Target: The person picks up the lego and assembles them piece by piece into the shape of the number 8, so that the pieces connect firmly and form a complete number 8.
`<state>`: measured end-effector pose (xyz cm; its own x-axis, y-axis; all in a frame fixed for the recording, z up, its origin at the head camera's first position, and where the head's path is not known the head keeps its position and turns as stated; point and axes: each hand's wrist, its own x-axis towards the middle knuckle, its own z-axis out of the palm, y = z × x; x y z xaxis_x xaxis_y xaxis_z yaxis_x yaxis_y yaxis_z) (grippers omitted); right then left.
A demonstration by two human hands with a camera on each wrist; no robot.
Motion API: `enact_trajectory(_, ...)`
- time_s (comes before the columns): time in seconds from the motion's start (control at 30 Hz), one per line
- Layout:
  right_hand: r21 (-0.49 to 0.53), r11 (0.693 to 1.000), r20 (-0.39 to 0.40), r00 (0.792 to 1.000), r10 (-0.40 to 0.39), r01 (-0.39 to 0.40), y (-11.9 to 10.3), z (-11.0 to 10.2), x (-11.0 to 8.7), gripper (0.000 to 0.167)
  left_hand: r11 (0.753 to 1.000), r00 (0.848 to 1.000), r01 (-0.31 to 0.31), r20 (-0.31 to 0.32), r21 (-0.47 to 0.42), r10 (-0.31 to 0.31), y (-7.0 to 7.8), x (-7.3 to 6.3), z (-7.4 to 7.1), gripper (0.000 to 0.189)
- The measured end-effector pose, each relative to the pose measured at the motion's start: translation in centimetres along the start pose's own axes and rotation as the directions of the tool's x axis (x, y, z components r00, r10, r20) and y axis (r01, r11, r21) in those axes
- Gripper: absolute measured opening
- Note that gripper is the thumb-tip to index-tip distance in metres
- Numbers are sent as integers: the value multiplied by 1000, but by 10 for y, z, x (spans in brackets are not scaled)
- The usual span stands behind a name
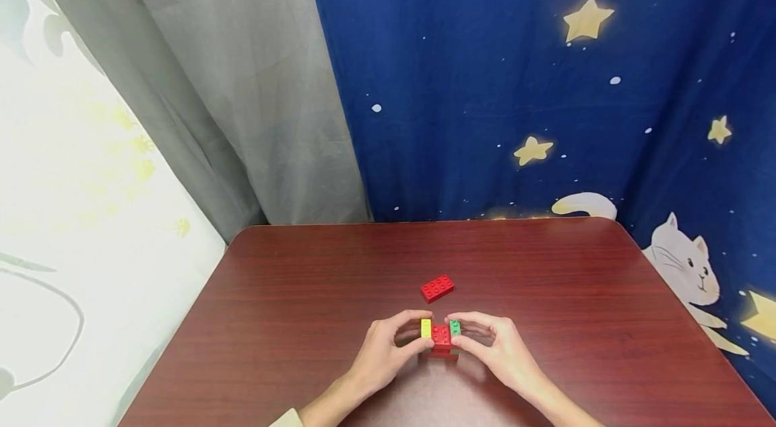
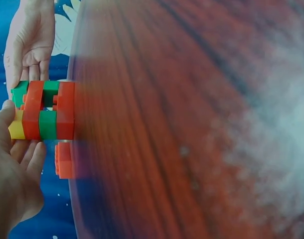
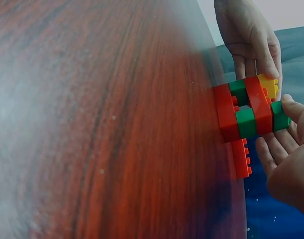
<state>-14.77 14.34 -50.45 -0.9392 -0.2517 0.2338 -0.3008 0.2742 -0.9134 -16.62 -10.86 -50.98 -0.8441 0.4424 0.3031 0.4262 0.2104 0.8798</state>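
A stack of toy building bricks stands on the table in front of me. Its bottom is a red brick (image 2: 66, 110); two green bricks (image 2: 48, 124) with a gap between them carry an upper red brick (image 1: 440, 335). My left hand (image 1: 388, 349) pinches a yellow brick (image 1: 426, 328) between thumb and fingers at the upper red brick's left end. At the right end, my right hand (image 1: 500, 349) pinches a small green brick (image 1: 455, 328) the same way. Whether this green brick is pressed fully down I cannot tell.
A loose red brick (image 1: 438, 288) lies studs up on the brown table (image 1: 303, 292), just beyond the stack. Behind the table's far edge hang a grey curtain (image 1: 254, 90) and a blue star-patterned curtain (image 1: 473, 77).
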Motion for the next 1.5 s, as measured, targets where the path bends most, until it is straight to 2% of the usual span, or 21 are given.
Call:
enact_trajectory(0.33,16,1000,38,999,8,-9,-3,-2,2,38,1000,1000,28,-13,0,-28,3,-1,-1,40)
enact_trajectory(0.53,10,1000,27,1000,14,-15,-2,-2,5,36,1000,1000,13,-15,2,-13,3,1,-1,40)
enact_trajectory(1.17,56,998,14,999,-41,40,3,3,1,33,1000,1000,14,-20,-20,-14,1,0,-1,41)
enact_trajectory(1.5,46,998,16,999,-46,45,4,2,-1,31,1000,999,-17,-31,1,17,-2,-1,4,38)
